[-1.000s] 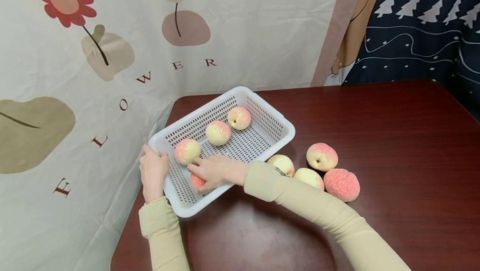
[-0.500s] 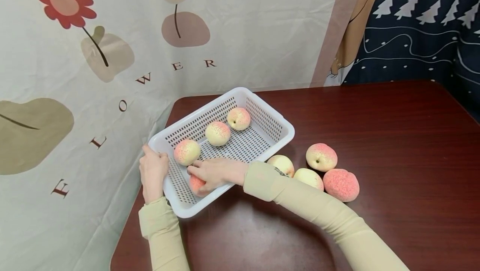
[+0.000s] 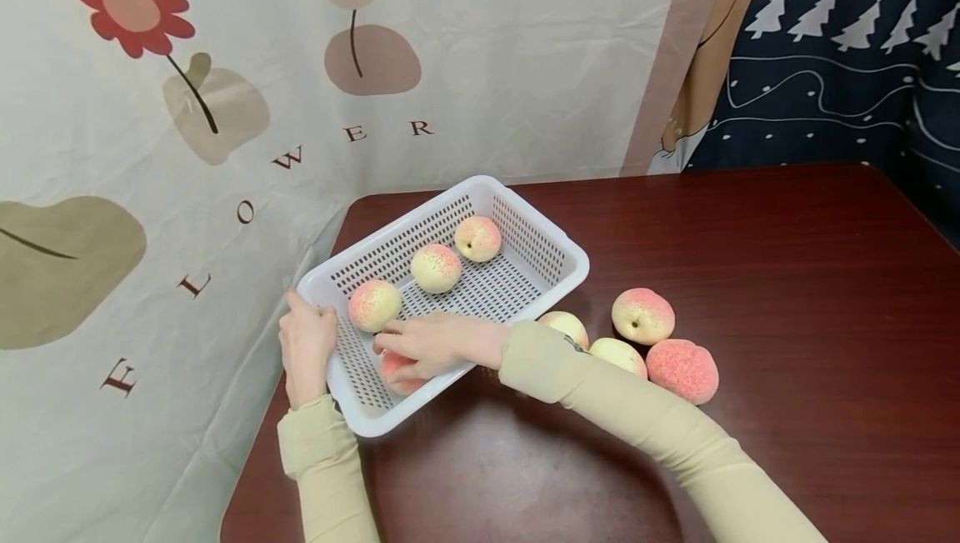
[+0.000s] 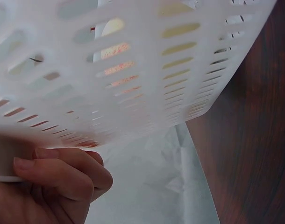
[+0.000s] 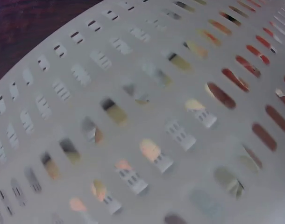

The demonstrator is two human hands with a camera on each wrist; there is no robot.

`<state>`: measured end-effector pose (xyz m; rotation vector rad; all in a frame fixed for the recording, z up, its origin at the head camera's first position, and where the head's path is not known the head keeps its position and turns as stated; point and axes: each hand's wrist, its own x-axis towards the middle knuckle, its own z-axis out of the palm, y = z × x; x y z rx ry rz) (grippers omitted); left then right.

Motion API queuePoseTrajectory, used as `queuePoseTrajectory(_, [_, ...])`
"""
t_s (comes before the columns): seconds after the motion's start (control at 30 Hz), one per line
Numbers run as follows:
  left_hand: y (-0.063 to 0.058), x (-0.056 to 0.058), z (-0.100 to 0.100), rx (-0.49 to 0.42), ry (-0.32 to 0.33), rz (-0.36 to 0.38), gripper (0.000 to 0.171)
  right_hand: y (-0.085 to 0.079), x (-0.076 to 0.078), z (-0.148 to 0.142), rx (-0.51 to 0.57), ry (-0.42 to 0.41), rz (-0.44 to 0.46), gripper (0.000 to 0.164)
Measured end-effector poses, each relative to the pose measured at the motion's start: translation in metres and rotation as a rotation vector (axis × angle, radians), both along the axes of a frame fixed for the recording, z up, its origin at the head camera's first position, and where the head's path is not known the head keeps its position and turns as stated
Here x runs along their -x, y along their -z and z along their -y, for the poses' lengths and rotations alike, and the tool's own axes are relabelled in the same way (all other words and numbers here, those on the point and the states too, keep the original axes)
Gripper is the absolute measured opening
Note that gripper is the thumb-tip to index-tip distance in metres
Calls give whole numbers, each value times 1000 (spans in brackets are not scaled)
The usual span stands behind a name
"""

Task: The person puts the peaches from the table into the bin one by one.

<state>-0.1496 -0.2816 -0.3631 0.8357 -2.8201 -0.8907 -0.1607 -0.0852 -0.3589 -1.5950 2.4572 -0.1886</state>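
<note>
A white perforated plastic basket [image 3: 551, 243] sits slanted on the table with several peaches inside. My left hand [image 3: 306, 351] grips its left end; the left wrist view shows the fingers [image 4: 63, 175] curled under the rim. Inside, near the front wall, my right hand [image 3: 435, 343] holds a reddish peach [image 3: 400, 374], partly covered by its fingers and thumb. A pink and yellow peach [image 3: 374, 305] lies just behind that hand. Farther back in the basket are a second peach [image 3: 436, 268] and a third peach [image 3: 477, 238]. The right wrist view is filled by the basket's slotted wall [image 5: 147, 121].
Right of the basket, more peaches lie grouped on the dark red table [image 3: 787, 276]: a pinkish peach [image 3: 643, 315], a red peach [image 3: 683, 370], a pale peach [image 3: 618, 355] and another pale peach [image 3: 567, 326] partly behind the sleeve. A printed curtain [image 3: 510, 93] hangs behind.
The right forearm has shifted slightly right, and the right hand sits a little differently over the reddish peach, showing slightly more of it. The left hand and basket stay in place.
</note>
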Motion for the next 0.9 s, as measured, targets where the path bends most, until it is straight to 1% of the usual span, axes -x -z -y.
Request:
queuePoseTrajectory(0.27, [1, 0, 1, 3, 0, -7, 66, -7, 0, -13, 37, -12, -45, 42])
queuePoseTrajectory(0.47, [2, 0, 1, 0, -2, -4, 67, -14, 2, -35, 102, -5, -106, 40])
queuePoseTrajectory(0.6, [2, 1, 2, 0, -5, 0, 67, -18, 4, -57, 165, 47, -96, 37])
queuePoseTrajectory(0.73, [3, 1, 3, -6, -10, 11, 68, -23, 6, -84, 225, 124, -69, 37])
queuePoseTrajectory(0.9, [2, 0, 2, -8, -5, 7, 67, -31, 7, -117, 259, 209, -100, 37])
